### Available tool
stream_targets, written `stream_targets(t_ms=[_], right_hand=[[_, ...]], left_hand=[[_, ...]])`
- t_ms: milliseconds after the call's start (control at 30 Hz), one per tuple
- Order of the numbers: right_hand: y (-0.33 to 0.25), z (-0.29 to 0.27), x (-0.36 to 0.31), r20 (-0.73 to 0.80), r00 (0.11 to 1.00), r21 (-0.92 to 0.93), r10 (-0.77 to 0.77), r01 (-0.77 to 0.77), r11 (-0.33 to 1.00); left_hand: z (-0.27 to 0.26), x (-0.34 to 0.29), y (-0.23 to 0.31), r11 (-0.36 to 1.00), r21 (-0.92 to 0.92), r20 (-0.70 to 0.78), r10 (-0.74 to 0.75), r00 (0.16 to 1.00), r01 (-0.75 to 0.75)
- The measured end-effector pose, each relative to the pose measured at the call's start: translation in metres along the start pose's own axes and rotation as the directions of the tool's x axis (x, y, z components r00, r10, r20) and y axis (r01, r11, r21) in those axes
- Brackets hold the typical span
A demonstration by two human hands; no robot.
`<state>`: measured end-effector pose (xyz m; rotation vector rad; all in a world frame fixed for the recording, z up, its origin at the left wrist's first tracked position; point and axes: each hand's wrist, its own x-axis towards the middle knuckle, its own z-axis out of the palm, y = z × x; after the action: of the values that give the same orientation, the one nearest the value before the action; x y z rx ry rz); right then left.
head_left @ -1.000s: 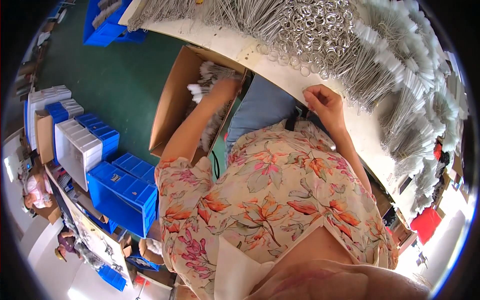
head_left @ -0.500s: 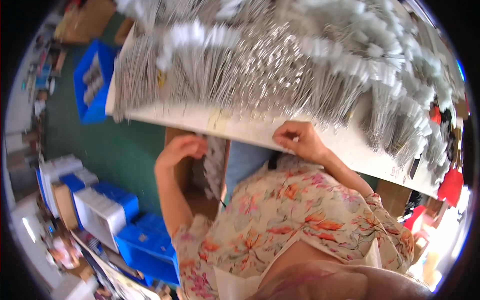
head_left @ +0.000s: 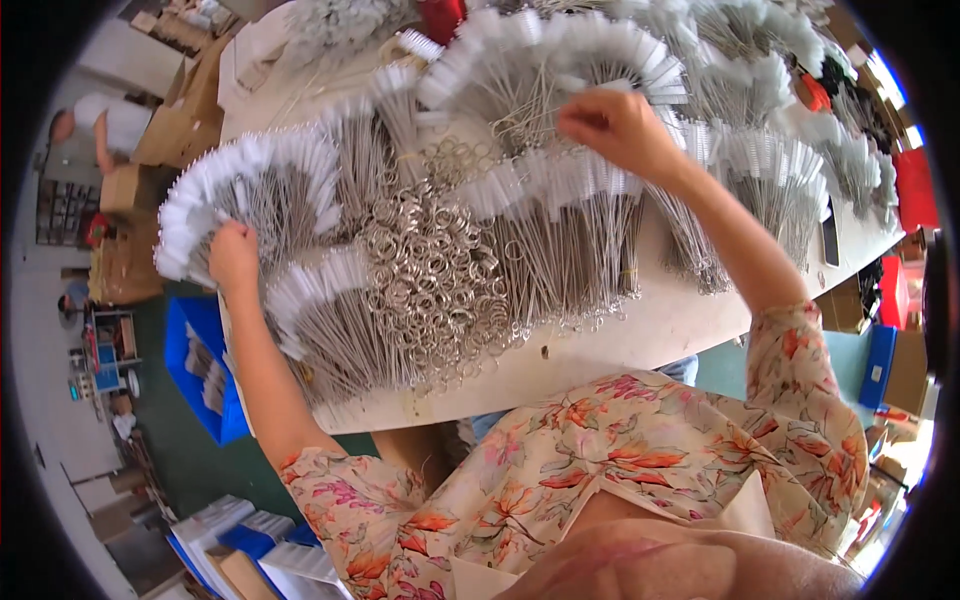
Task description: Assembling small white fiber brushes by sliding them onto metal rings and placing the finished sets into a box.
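My left hand (head_left: 235,258) is closed at the edge of a fanned pile of white-bristled wire brushes (head_left: 185,205) on the left of the table; what its fingers hold, if anything, is hidden. Farther right, my right hand (head_left: 625,130) hovers over the wire stems of another brush bundle (head_left: 540,95), its fingers curled together. Whether a brush is between them I cannot make out. A heap of shiny metal rings (head_left: 430,270) lies between the two hands. Nearer me are more brushes (head_left: 570,240), their looped wire ends toward the table's front edge.
The white table (head_left: 620,335) carries further brush bundles (head_left: 770,180) to the right. A red cylindrical thing (head_left: 440,18) stands at the back. Left of the table, a blue crate (head_left: 200,370) stands on the green floor. Another person (head_left: 105,125) is at the far left.
Both hands have moved up from the table's front edge and out over the brushes, the left to the far left pile, the right to the back middle. My view has shifted toward the table.
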<state>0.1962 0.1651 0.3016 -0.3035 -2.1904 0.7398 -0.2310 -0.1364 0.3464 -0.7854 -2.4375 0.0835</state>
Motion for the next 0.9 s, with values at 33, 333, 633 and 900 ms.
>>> stream_targets(t_ms=[33,333,633,900], right_hand=[[0.012,-0.007,0.015,0.03,0.999,-0.104,0.01,-0.007,0.995],[0.094,0.004,0.116,-0.023,0.953,-0.423,0.303,-0.284,0.86],[0.08,0.033,0.112,-0.231,0.921,-0.135,0.314,-0.35,0.927],[0.045,-0.143,0.095,-0.644,0.763,0.044,0.055,-0.034,0.998]], left_hand=[[0.004,-0.001,0.002,1.0,-0.001,-0.005,0.017,1.0,-0.017],[-0.052,0.016,0.047,0.862,-0.433,-0.565,-0.032,0.824,-0.264],[0.029,0.056,0.152,0.885,-0.453,0.161,0.201,0.966,-0.108],[0.028,0.024,0.178,0.85,-0.479,0.059,0.278,0.959,-0.217]])
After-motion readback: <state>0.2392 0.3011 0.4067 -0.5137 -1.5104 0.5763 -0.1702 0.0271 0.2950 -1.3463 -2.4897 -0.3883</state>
